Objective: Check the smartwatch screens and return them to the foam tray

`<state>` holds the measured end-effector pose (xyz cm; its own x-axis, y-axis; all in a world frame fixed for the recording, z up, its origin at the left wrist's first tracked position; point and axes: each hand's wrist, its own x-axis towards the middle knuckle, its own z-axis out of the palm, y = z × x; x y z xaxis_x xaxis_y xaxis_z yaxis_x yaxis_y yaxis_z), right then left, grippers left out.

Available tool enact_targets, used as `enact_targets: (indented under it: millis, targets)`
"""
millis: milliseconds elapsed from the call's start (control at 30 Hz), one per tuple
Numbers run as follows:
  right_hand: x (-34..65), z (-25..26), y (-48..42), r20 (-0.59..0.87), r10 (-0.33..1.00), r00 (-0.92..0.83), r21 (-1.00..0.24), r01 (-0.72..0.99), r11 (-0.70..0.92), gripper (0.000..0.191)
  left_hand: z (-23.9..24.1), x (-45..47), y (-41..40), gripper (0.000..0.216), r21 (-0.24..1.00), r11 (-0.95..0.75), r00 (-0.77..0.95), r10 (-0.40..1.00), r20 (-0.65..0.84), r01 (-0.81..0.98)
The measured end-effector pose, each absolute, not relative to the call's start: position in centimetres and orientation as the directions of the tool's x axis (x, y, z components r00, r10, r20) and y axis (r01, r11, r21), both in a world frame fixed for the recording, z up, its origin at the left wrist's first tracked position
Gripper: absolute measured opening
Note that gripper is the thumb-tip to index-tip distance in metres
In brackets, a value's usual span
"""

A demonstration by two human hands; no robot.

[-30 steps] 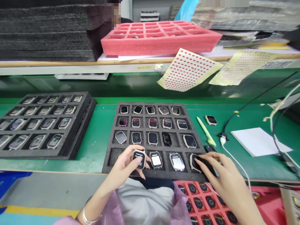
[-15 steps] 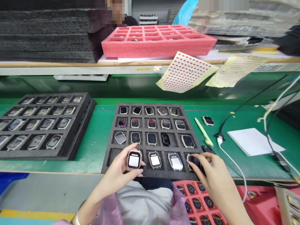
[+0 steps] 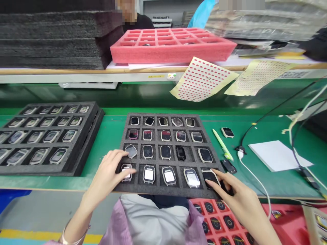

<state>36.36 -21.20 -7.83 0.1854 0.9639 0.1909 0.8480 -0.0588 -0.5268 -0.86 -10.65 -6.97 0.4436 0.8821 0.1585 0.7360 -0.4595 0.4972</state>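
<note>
Shelf point(image 3: 89, 77) backs a green bench point(image 3: 112, 134) bearing trays point(image 3: 158, 190) of watches point(image 3: 149, 175).

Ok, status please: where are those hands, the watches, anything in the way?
Left hand open over front-left watch, thumb partly covering it. Right hand at front-right watch. Both watches in black foam tray. Black object beside its right edge.
</note>
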Motion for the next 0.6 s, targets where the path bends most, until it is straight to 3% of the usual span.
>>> enact_targets:
  millis: [100,167,233,300,400,500,600]
  targets:
    - [36.0,-7.2,-20.9,0.172,0.945,0.279,-0.661,0.743,-0.099,0.034,-7.3,1.0,-9.1,0.026,0.349,-0.432,0.378,0.901,0.215,0.831]
    - [35.4,-6.8,-20.8,0.145,0.915,0.376,-0.802,0.587,-0.114,0.028,-7.6,2.2,-8.1,0.026,0.223,-0.401,0.361,0.911,0.198,0.889]
    - [34.7,-6.3,-20.7,0.102,0.887,0.451,-0.915,0.391,-0.093,0.024,-7.8,2.9,-7.5,0.025,0.186,-0.372,0.339,0.922,0.186,0.91]
    - [33.8,-5.8,-20.7,0.061,0.873,0.485,-0.979,0.199,-0.042,0.02,-8.0,2.9,-7.2,0.024,0.29,-0.349,0.305,0.934,0.188,0.891]
    - [32.9,-5.2,-20.4,-0.018,0.881,0.473,-0.999,-0.044,0.004,0.024,-8.1,2.3,-7.2,0.022,0.552,-0.307,0.274,0.951,0.144,0.775]
    - [32.6,-4.9,-20.1,-0.087,0.911,0.404,-0.987,-0.162,-0.023,0.039,-8.2,1.9,-7.6,0.018,0.748,-0.279,0.243,0.956,0.161,0.602]
    - [32.1,-4.8,-19.6,-0.112,0.948,0.299,-0.968,-0.249,-0.036,0.04,-7.8,2.1,-8.3,0.015,0.923,-0.235,0.148,0.969,0.198,0.304]
